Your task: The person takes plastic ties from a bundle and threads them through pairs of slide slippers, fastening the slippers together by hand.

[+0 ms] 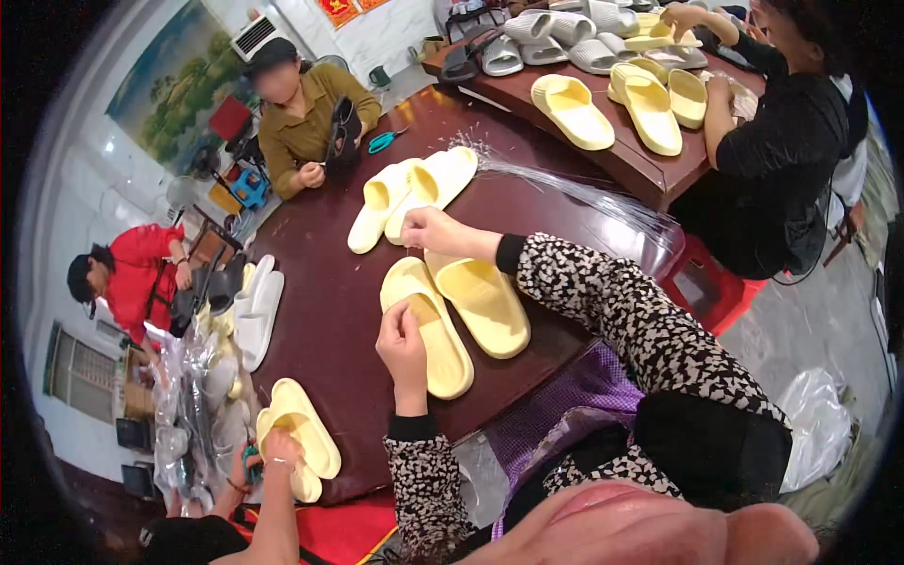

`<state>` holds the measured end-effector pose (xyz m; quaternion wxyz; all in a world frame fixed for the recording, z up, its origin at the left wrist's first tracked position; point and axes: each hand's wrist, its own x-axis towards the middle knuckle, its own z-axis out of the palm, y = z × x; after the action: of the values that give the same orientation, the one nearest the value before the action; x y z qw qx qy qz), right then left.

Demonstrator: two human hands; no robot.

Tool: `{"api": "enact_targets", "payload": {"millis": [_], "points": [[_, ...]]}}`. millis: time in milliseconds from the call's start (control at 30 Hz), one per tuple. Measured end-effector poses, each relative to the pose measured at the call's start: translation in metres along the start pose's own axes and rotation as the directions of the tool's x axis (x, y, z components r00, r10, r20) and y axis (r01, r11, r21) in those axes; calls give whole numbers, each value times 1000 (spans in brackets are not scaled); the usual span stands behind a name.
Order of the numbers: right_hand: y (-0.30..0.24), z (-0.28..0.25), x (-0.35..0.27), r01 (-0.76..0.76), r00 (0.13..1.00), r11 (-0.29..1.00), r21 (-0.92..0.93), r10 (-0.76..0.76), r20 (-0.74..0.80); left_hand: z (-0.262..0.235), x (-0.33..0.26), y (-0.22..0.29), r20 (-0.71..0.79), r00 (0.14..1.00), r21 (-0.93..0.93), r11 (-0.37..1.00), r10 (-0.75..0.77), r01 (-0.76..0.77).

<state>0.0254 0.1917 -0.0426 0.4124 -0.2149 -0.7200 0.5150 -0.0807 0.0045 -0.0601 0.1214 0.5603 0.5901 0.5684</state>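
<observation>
Two pale yellow slippers lie side by side in front of me: a left slipper (447, 363) and a right slipper (490, 315). My left hand (402, 350) is closed in a pinch over the left slipper's near outer side. Above the far ends of the pair, my right hand (441, 232) also pinches, its fingers pressed together. Whatever either hand holds is too fine to make out. Just beyond it rests another yellow pair (414, 193). A bundle of thin clear strands (574, 191) lies to the right of that pair, its ends fanned out.
Scissors with teal handles (382, 142) lie on the dark red table (330, 311). A person opposite holds a black item (343, 132). At lower left, another person's hand (281, 447) is in a yellow slipper (311, 424). Grey slippers (565, 28) crowd the other table.
</observation>
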Motion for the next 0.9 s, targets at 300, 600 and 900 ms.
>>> {"api": "enact_targets", "payload": {"millis": [300,600,900], "points": [[-18,-45,-48,119,986,986,-116,-131,-105,48,78,29,221,961,-17,986,165,-165],[-11,-69,-65,13,978,1000,18,-9,-207,92,101,33,591,773,-163,905,-230,394],[-14,-76,-72,-89,955,994,-59,68,-287,108,94,25,443,850,-427,767,-284,479]]}}
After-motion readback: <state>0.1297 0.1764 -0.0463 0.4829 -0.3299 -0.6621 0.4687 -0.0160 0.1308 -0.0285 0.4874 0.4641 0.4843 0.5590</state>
